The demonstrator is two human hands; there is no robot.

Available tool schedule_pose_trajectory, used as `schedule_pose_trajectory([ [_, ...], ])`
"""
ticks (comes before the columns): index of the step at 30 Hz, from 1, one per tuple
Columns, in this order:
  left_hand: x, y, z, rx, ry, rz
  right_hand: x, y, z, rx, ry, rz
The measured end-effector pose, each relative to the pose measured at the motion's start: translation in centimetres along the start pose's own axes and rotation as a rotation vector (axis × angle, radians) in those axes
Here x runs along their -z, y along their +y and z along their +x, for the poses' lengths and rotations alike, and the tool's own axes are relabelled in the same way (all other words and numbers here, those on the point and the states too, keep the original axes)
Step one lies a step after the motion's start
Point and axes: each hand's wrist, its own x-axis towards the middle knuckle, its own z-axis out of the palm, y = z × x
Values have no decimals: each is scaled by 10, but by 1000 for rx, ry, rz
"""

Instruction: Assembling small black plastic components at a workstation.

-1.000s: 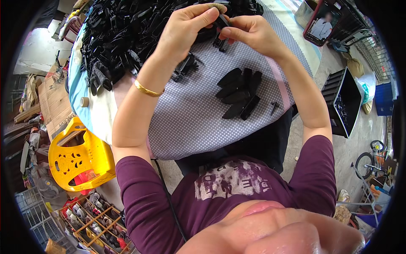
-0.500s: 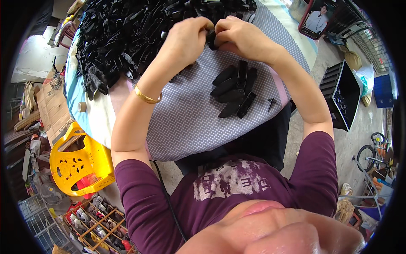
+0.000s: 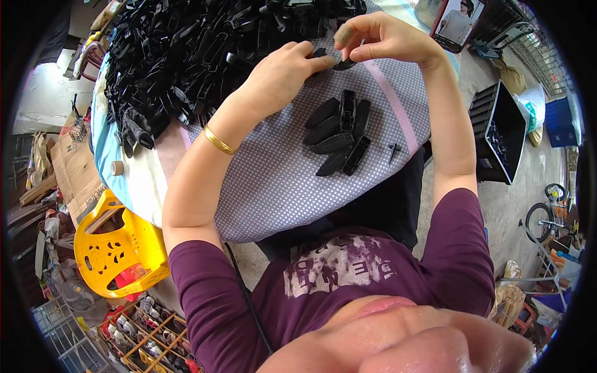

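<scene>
At the far side of the table my left hand (image 3: 283,73) is closed, its fingertips on a small black plastic piece (image 3: 344,64). My right hand (image 3: 388,42) pinches the same piece from the other side, with some fingers bent above it; one fingertip looks wrapped in brownish tape. The fingers partly hide the piece, so its exact kind does not show. Nearer to me lies a small group of elongated black plastic parts (image 3: 336,144), some smooth and rounded, others hollow like frames. Left of my hands a large heap of similar black parts (image 3: 199,53) covers the table.
A dotted grey cloth (image 3: 267,186) covers the round table. On it are a tape roll (image 3: 117,168) and a small dark T-shaped piece (image 3: 394,153). A yellow plastic chair (image 3: 106,252) stands left, a black crate (image 3: 502,140) right, and a screen (image 3: 457,23) far right.
My right hand has moved right and turned, its fingers lifting and opening out somewhat. My left hand has shifted slightly down and right. The black piece between them shows more now.
</scene>
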Motion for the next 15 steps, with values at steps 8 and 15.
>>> schedule_pose_trajectory([
  [8,2,-4,8,70,364,-299,-30,-15,19,-7,480,346],
  [15,13,-2,10,429,233,-988,-31,-37,14,-25,486,413],
])
